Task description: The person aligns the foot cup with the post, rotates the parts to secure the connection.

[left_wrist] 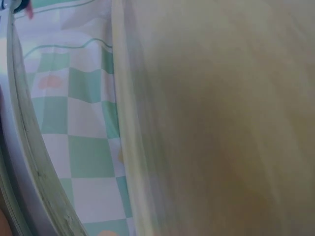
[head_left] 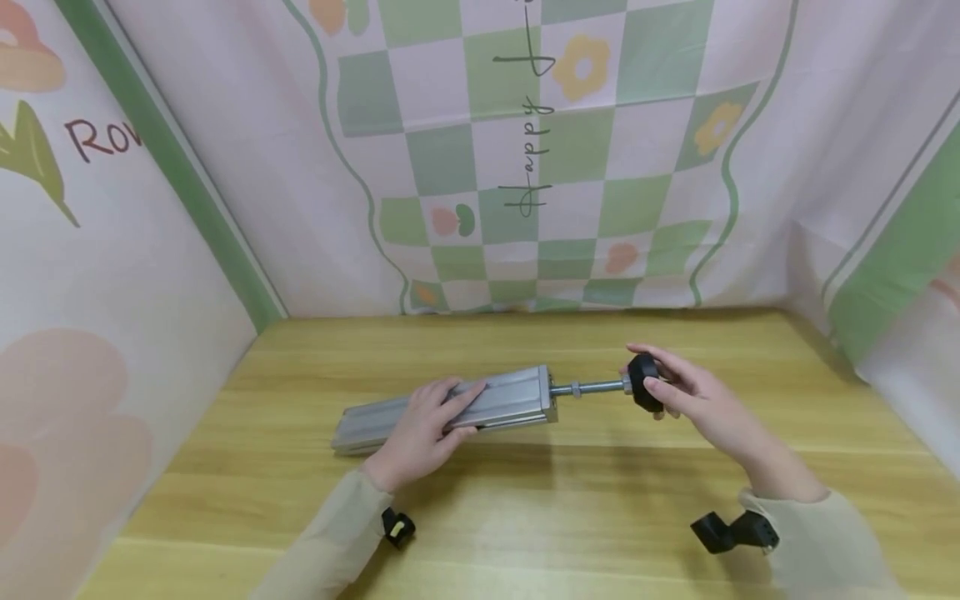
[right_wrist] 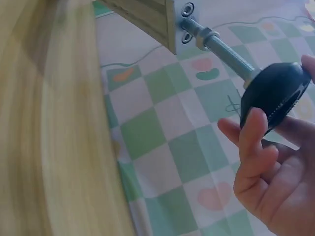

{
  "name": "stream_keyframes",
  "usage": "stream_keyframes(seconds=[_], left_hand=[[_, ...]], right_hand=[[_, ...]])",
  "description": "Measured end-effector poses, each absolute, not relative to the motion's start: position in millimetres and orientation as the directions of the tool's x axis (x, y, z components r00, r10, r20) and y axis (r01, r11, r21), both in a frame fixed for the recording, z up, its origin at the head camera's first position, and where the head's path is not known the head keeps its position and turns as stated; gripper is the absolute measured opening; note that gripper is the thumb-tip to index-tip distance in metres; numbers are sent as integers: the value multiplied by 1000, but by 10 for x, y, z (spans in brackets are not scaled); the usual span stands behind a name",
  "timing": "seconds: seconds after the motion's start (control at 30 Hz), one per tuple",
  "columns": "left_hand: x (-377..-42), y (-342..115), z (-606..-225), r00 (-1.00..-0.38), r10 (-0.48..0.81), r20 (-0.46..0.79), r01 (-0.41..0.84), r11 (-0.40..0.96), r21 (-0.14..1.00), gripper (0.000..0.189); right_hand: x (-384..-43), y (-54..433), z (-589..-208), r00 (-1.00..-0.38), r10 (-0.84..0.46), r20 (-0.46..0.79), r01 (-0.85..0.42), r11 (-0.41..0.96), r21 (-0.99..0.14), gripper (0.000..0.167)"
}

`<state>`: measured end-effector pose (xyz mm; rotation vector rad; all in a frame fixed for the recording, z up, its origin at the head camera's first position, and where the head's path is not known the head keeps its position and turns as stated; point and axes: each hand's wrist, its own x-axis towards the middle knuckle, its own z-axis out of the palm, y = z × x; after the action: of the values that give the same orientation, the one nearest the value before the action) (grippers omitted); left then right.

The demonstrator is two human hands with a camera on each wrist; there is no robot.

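Observation:
A silver aluminium profile (head_left: 513, 396) lies lengthwise in front of me in the head view, its right end raised over the table. My left hand (head_left: 423, 433) grips its middle, fingers across the top and thumb along the near side. From the profile's right end sticks a threaded rod (head_left: 606, 387) with a hex nut (head_left: 576, 389) on it. A round black levelling foot (right_wrist: 270, 93) caps the rod's outer end. My right hand (head_left: 705, 408) holds this foot by its edge between thumb and fingers. Two bolt heads (right_wrist: 187, 9) flank the rod in the right wrist view.
Under the hands is a wood-grain table (head_left: 525, 517). A checkered cloth (head_left: 502, 150) hangs behind its far edge, with a printed cloth wall (head_left: 97, 275) on the left and another (head_left: 900, 258) on the right. Each wrist wears a small black camera mount (head_left: 731, 532).

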<state>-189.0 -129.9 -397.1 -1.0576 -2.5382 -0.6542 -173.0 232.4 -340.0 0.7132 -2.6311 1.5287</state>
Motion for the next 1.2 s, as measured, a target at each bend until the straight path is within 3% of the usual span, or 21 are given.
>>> stream_keyframes(seconds=[0.1,0.3,0.37,0.63,0.9,1.2], left_hand=[[-1898,-1302,-3969,-673,588,449,731,624,277,57],[-1893,-1311,-3980,-650,608,456,747,622,235,57],[-1895,-1313,-3990,-645,613,456,750,622,224,56],[-1877,-1321,-3971,-671,593,444,734,618,283,56],[-1861,-1315,-3990,-663,604,442,741,615,271,57],[-1864,-1309,-3997,-682,601,418,726,623,289,56]], right_hand=[[-1726,2365,-3359,-888,-406,217,-398,441,-804,49],[-1714,2422,-3302,-780,-552,295,-550,377,-745,67],[-1711,2429,-3291,-773,-560,298,-571,408,-713,68],[-1732,2413,-3323,-888,-432,158,-384,509,-770,51],[-1721,2402,-3330,-890,-430,149,-388,546,-743,49],[-1739,2314,-3322,-946,-316,67,-250,584,-772,44]])
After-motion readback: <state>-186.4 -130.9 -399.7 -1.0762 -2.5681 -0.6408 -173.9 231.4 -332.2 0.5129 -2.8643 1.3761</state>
